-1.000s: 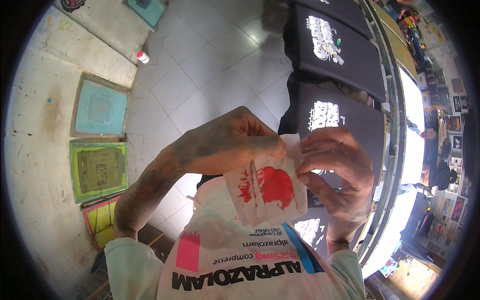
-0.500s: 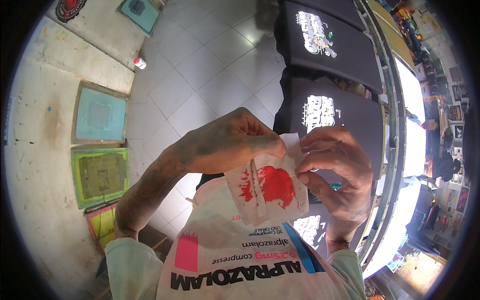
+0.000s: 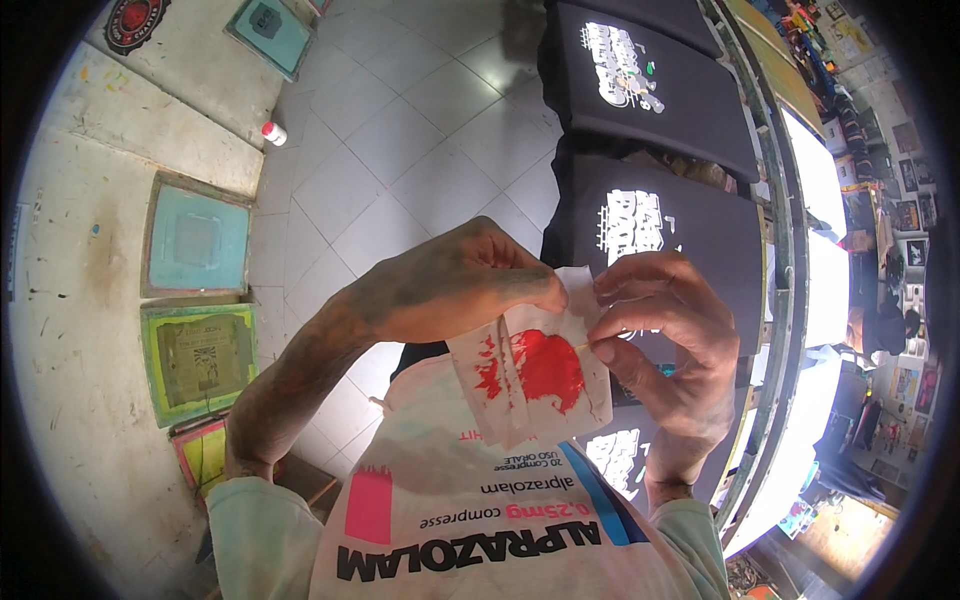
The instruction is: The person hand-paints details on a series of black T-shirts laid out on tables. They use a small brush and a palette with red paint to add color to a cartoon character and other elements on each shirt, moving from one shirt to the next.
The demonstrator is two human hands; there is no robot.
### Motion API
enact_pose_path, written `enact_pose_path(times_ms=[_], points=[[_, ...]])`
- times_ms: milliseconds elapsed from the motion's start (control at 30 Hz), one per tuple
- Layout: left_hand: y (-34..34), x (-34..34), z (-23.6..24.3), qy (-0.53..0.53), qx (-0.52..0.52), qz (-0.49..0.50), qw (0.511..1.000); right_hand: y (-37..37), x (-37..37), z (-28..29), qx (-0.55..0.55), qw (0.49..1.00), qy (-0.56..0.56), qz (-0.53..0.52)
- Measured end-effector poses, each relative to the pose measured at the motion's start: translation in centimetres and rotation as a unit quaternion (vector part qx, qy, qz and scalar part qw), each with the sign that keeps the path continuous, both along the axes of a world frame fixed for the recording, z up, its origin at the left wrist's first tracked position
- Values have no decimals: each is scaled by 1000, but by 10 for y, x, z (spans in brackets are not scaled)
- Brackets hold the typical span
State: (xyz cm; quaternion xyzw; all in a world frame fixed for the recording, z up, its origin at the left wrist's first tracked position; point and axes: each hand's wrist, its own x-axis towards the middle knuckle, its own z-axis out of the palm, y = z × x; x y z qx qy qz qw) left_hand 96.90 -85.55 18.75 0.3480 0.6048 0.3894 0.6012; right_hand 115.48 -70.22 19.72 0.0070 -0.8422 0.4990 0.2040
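Note:
In front of my chest, a whitish sheet of paper point(image 3: 478, 408) with a crease or overlapping strip carries a thick smear of red paint point(image 3: 548, 372). My left hand point(image 3: 450, 285) comes over its top, thumb and fingers pinched on the upper edge. At the sheet's right side, my right hand point(image 3: 670, 345) has thumb and forefinger pressed together. A thin, pale, stick-like piece shows at those fingertips, touching or very near the red paint; its full length is hidden. The other right fingers curl above the paper's edge.
Black garments point(image 3: 690, 215) with white prints lie on a row of boards at my right, beside a long metal rail point(image 3: 790, 260). Framed printing screens point(image 3: 200, 240) lean along the left wall. A white bottle with a red cap point(image 3: 274, 133) stands on the tiled floor point(image 3: 400, 170).
The whole view has shifted slightly, with the surroundings moving a little left. Both hands keep almost the same grip on the paper, and the right fingertips sit marginally closer to the red paint.

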Motion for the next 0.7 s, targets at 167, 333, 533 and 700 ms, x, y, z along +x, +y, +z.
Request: enact_pose_path(times_ms=[167, 333, 533, 700], points=[[2, 0, -1, -2, -2, 5, 1000, 0, 1, -5, -10, 1000, 9, -10], [3, -2, 5, -14, -11, 7, 1000, 7, 6, -13, 9, 1000, -6, -10], [8, 1, 0, 13, -12, -7, 1000, 5, 11, -13, -2, 1000, -9, -23], [10, 2, -1, 24, -6, -16, 1000, 3, 12, -10, 14, 999, -9, -34]])
